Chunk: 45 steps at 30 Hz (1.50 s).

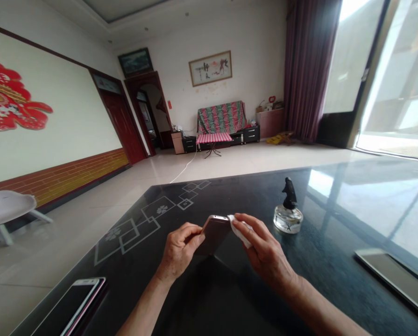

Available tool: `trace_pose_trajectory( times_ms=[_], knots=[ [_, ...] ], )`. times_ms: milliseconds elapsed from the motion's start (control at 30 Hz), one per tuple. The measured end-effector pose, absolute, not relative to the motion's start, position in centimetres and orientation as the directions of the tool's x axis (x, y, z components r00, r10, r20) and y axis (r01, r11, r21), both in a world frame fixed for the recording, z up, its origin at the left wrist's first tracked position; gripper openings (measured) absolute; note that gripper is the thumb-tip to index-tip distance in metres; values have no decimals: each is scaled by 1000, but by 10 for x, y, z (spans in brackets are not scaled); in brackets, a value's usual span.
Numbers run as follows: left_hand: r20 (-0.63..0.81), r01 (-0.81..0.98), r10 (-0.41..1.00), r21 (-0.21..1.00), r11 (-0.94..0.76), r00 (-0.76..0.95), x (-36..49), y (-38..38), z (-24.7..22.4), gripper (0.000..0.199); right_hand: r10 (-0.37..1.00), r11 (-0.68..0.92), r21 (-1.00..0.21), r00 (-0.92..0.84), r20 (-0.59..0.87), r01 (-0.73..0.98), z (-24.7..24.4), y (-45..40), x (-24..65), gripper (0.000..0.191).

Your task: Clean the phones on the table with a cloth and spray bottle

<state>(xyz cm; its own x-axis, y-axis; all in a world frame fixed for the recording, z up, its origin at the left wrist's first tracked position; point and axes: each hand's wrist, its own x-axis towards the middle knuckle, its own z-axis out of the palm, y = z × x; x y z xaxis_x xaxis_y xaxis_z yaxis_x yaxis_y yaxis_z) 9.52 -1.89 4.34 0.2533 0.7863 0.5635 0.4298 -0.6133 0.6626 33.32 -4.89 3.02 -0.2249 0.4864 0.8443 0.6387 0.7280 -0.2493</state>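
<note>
A smartphone [216,231] is hovering tilted above the glossy black tabletop [254,193], between the two hands and straight ahead of the wearer. Its far short edge is facing up and away, while its long axis appears to be running back toward the wearer; the dark lower end is blending into the reflections. The left hand [181,249] is pinching its left side between thumb and fingers. The right hand [266,249] is gripping a folded white cloth [240,235] and pressing it at the far right corner, so both hands are sitting about equally near. A clear spray bottle [288,214] is standing beyond the right hand. One white-framed phone [70,303] is lying near left, another pale-framed phone [396,282] far right.
</note>
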Motion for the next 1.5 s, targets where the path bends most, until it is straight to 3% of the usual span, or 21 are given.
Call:
trace_pose_trajectory(
  times_ms=[167, 400, 533, 667, 1067, 1167, 1367, 1500],
  knots=[
    [556, 427, 798, 679, -597, 232, 96, -20, 42, 11, 481, 723, -242, -220, 849, 646, 29, -50, 333, 49],
    [560, 428, 804, 687, -587, 202, 95, -16, 43, 10, 382, 737, -107, -281, 880, 667, 37, -37, 313, 50],
    [548, 429, 809, 692, -581, 213, 96, -17, 45, 11, 362, 696, -100, -228, 904, 711, 29, -28, 302, 46],
    [550, 441, 809, 685, -579, 207, 96, -16, 44, 13, 359, 727, -72, -289, 887, 683, 19, -30, 289, 40],
    [565, 468, 806, 673, -573, 176, 95, -14, 44, 12, 515, 812, -104, -620, 592, 575, 4, -47, 272, 15],
    [562, 466, 807, 674, -573, 181, 94, -13, 43, 14, 483, 805, -48, -607, 631, 591, 9, -45, 277, 18],
    [555, 440, 810, 689, -576, 190, 93, -14, 43, 13, 330, 807, -20, -423, 844, 591, 48, -31, 289, 31],
    [548, 414, 813, 706, -575, 196, 92, -13, 44, 12, 331, 802, -35, -395, 857, 597, 60, -27, 282, 34]
  ],
)
